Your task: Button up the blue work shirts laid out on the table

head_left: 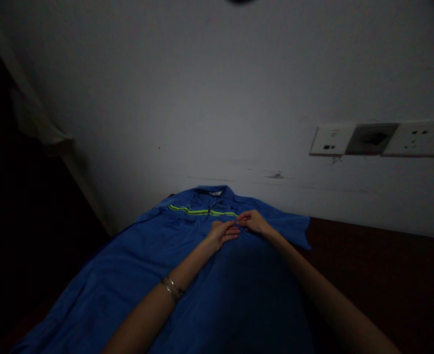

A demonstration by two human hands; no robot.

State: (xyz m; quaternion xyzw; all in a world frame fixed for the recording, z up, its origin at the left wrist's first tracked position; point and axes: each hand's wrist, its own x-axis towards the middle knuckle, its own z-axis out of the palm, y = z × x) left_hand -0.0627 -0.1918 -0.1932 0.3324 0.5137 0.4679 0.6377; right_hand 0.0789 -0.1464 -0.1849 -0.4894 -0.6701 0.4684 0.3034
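"Blue cloth first: what is it?"

"A shirt [139, 268], spread from the lower left of the frame to just below the centre, where its collar [204, 188] lies near the pale wall [202, 98]. A white label [216, 193] shows inside the collar."

"Any other colour on it?"

"A yellow-green stripe [188, 211] runs across the chest, just left of and at the centre. One short sleeve [294, 228] reaches out right of centre, over a dark reddish-brown surface [371, 265]."

"And the hands?"

"Both are on the shirt, just below the middle of the frame, their fingertips close together. The right hand [251, 221] is bent at the stripe's right end, thumb and fingers drawn nearly together. The left hand [223, 234] lies just below the stripe, half open, fingers loosely side by side and pointing right."

"Do they have hold of the cloth?"

"I cannot tell for either; the fingertips are too small and dim. They are at the cloth, at least."

"What's on the left wrist?"

"Silvery bangles [171, 289], lower centre-left."

"Anything else?"

"Wall sockets [418, 139] at the right edge, a dark grey plate [371, 139] just beside them, and a dark scuff [275, 175] on the wall, right of centre."
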